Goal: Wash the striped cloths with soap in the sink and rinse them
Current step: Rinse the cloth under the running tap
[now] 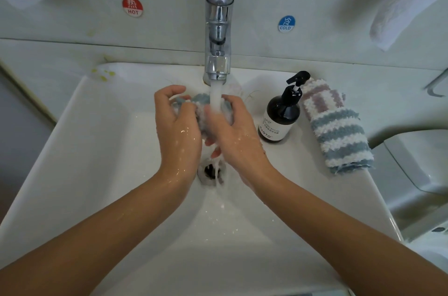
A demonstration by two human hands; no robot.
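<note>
Both hands hold one wet blue and white cloth (202, 111) bunched up under the water from the tap (218, 29), over the sink (97, 150). The left hand (178, 126) and the right hand (232, 130) curl their fingers tight around it. Two more striped cloths (337, 130) lie on the sink edge, just beside the soap bottle (281, 118).

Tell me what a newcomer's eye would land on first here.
First, the two wet hands at centre, left hand and right hand, gripping a bunched blue striped cloth under the running chrome tap. Next, the dark soap bottle on the sink's right rim, with folded striped cloths beside it.
</note>
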